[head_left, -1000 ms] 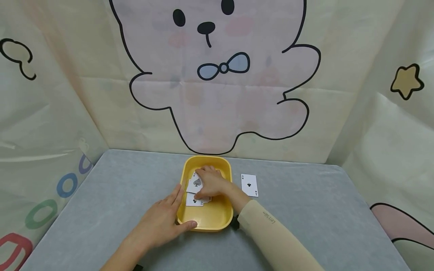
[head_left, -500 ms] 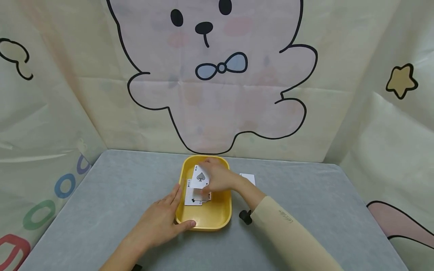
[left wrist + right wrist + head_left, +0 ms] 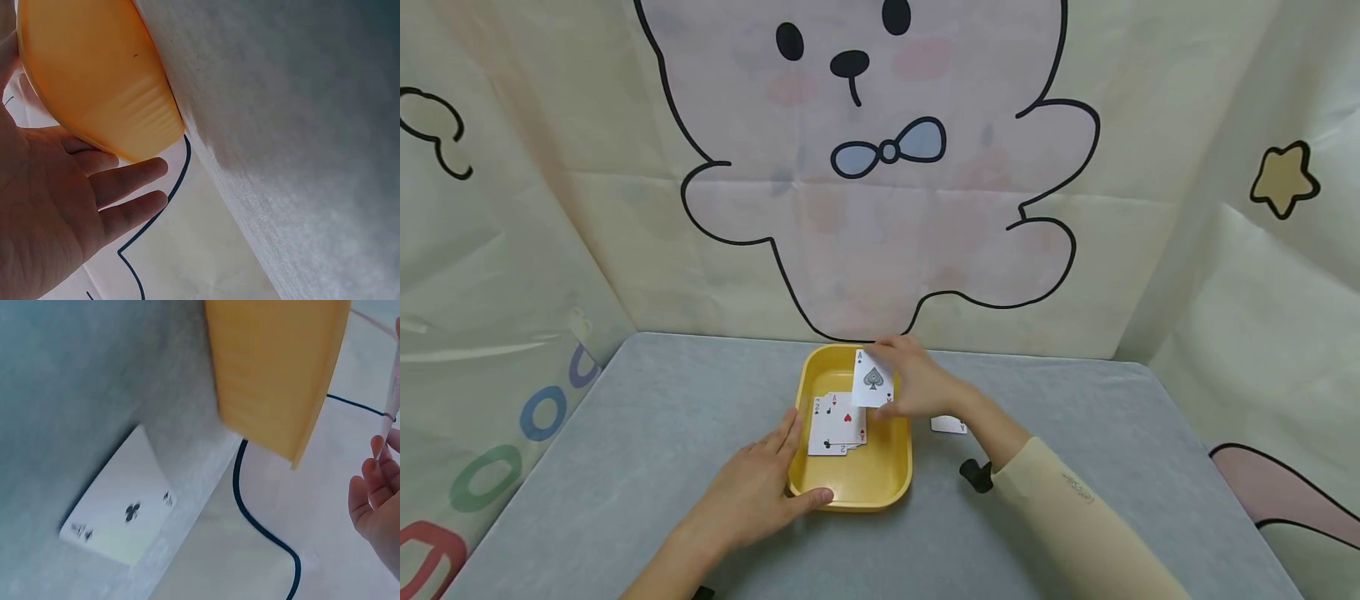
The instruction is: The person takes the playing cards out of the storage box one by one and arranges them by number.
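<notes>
My right hand (image 3: 917, 379) pinches the ace of spades (image 3: 872, 379) by its edges, face up, above the far right part of the yellow tray (image 3: 850, 492). Inside the tray lies a small overlapping pile, with the ace of hearts (image 3: 847, 419) on top and a two of clubs (image 3: 816, 429) partly showing beneath. My left hand (image 3: 760, 483) rests against the tray's left side, thumb at the near rim; the left wrist view shows its fingers extended along the outer wall. On the table right of the tray lies the ace of clubs (image 3: 119, 506), partly hidden by my right wrist in the head view.
The tray stands near the back of a grey cloth-covered table (image 3: 640, 442). Behind it rises a curtain (image 3: 880, 250) printed with a cartoon bear, and printed sheets hang at both sides.
My right hand has lifted the ace of spades off the pile and carried it rightward, uncovering the ace of hearts. My left hand stays at the tray.
</notes>
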The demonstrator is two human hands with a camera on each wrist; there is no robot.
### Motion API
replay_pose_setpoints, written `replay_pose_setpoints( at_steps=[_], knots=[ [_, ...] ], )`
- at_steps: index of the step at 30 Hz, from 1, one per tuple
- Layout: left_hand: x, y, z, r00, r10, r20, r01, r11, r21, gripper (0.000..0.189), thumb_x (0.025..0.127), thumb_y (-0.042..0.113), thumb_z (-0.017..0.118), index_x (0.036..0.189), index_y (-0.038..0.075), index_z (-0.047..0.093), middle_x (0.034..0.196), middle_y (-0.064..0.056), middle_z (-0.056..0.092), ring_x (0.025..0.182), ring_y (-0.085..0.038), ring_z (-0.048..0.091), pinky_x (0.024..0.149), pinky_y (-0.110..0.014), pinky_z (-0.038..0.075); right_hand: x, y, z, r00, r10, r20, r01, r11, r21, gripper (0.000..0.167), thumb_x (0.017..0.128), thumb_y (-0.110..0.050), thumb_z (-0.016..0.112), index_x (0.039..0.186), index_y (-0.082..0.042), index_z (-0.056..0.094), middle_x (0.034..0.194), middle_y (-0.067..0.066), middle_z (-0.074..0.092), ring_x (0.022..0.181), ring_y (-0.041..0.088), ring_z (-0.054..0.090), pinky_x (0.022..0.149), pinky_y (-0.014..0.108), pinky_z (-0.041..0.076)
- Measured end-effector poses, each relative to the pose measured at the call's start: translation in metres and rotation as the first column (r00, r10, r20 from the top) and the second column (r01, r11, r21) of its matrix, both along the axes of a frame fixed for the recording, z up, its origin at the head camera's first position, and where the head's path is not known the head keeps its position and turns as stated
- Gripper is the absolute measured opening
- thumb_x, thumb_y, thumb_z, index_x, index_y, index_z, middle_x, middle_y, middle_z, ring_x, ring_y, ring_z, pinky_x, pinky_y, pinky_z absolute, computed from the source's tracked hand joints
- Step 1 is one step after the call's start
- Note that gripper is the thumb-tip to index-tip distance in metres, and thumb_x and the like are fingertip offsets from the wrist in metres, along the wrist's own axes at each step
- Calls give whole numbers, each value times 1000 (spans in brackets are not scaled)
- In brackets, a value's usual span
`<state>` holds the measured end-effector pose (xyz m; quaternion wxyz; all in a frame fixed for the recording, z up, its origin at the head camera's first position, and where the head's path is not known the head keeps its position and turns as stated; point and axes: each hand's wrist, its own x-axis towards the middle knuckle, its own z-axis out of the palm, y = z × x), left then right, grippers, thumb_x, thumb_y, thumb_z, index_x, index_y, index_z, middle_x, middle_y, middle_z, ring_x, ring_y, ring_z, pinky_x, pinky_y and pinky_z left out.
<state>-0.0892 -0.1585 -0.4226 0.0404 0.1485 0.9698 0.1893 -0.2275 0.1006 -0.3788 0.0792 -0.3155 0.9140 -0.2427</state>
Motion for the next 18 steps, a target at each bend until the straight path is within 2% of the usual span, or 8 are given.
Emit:
replay_pose_setpoints(
  at_steps=[9,14,18],
  knots=[
    [0,1,0,1000,16,24,-16,1000,-5,112,88,71,70,163,-1,29,171,-17,26,145,-41,46,112,-57,43,2,32,4,998,-39,-42,38,999,-11,97,76,-21,90,159,-6,42,154,16,42,138,33,37,112,56,44],
    [0,1,0,1000,7,0,-7,1000,-4,111,89,69,71,163,-2,29,170,-18,26,143,-41,48,111,-56,44,1,54,5,997,-79,-21,78,996,-31,97,75,-14,91,159,-7,43,156,17,39,137,35,37,107,56,49],
    [0,0,-1,1000,5,-6,-5,1000,-2,111,89,69,72,163,-2,29,171,-17,26,144,-41,47,111,-57,44,0,71,7,995,-99,9,100,995,-25,96,76,-13,90,159,-7,43,157,17,38,137,36,37,106,57,49]
  ],
)
